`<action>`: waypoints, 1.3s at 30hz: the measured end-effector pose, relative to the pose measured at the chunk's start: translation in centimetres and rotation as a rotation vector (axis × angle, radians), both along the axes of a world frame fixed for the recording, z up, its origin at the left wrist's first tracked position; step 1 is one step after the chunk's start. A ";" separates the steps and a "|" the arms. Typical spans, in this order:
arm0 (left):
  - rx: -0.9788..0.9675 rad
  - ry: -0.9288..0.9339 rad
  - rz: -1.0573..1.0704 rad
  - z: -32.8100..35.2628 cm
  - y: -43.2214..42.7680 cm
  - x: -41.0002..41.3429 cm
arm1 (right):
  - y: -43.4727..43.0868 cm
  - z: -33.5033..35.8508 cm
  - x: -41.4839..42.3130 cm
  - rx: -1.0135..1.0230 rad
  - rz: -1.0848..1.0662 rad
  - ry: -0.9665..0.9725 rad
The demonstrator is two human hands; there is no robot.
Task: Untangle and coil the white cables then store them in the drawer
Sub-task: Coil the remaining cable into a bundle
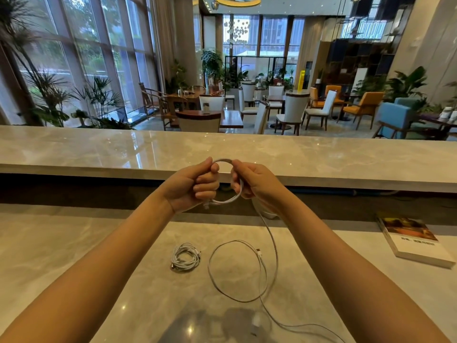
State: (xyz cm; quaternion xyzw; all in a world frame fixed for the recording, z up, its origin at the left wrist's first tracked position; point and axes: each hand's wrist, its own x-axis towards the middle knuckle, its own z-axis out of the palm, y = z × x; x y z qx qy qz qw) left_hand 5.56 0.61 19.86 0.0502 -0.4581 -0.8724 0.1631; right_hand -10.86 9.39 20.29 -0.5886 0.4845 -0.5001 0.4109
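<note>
Cable loop (pixel 226 201) gripped by curled fingers of left hand (pixel 190 186) and right hand (pixel 257 180); coiled bundle (pixel 186 257) lies on counter (pixel 99 256).

**A:** What is held up, to the left of the book (pixel 415 241)?

**B:** A white cable ring (pixel 224 201) is gripped by both hands. It is curled round by the left hand (pixel 195 184) and pinched by the right hand (pixel 252 180). Its tail is let down onto the counter (pixel 99 256).

**A:** And what is laid on the counter?

**B:** A finished coil (pixel 186 257) is seen well left of the book. A loose loop (pixel 259 254) is spread between the two.
</note>
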 end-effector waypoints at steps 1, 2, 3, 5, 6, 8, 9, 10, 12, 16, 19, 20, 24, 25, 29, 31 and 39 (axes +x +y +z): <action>-0.048 -0.061 0.122 0.0 0.1 0.1 | -0.1 -0.1 0.1 0.015 -0.013 -0.026; -0.091 -0.101 0.215 0.0 0.2 0.1 | -0.3 -0.2 0.1 0.030 -0.021 -0.050; -0.121 -0.127 0.277 0.0 0.3 0.2 | -0.4 -0.4 0.0 0.041 -0.028 -0.067; -0.140 -0.166 0.343 -0.1 0.4 0.2 | -0.6 -0.6 0.0 0.061 -0.051 -0.071; -0.135 -0.179 0.367 -0.1 0.4 0.3 | -0.6 -0.7 -0.1 0.061 -0.067 -0.050; -0.114 -0.186 0.421 -0.1 0.5 0.5 | -0.6 -1.0 -0.4 0.032 -0.099 0.046; -0.106 -0.181 0.446 0.0 0.5 0.6 | -0.5 -1.1 -0.6 0.004 -0.122 0.126; -0.098 -0.174 0.467 0.0 0.5 0.7 | -0.5 -1.3 -1.0 -0.029 -0.155 0.239; -0.075 -0.163 0.481 0.1 0.4 1.0 | -0.7 -2.0 -2.0 -0.101 -0.243 0.573; -0.031 -0.142 0.404 0.0 1.2 0.7 | -0.9 -3.1 -2.0 -0.164 -0.411 1.027; -0.011 -0.108 0.368 -0.1 1.8 0.0 | -0.6 -2.8 -0.7 -0.031 -0.339 0.595; -0.018 -0.110 0.376 -0.1 1.8 -0.2 | -0.4 -2.5 -0.4 0.020 -0.296 0.393; -0.179 -0.167 0.516 -0.3 2.2 -1.0 | 0.9 -1.3 0.2 0.174 -0.078 -0.180; -0.241 -0.185 0.571 -0.3 2.2 -1.2 | 1.0 -1.1 0.3 0.194 -0.050 -0.265; -0.510 -0.288 0.791 -0.7 2.5 -2.0 | 1.1 -1.4 1.0 0.201 -0.069 -0.404; -0.638 -0.356 0.886 -1.0 2.7 -2.5 | 1.1 -1.8 1.6 0.137 -0.174 -0.334; -0.946 -0.449 1.066 -2.3 1.2 -2.9 | 0.9 -2.0 2.3 0.155 -0.268 -0.528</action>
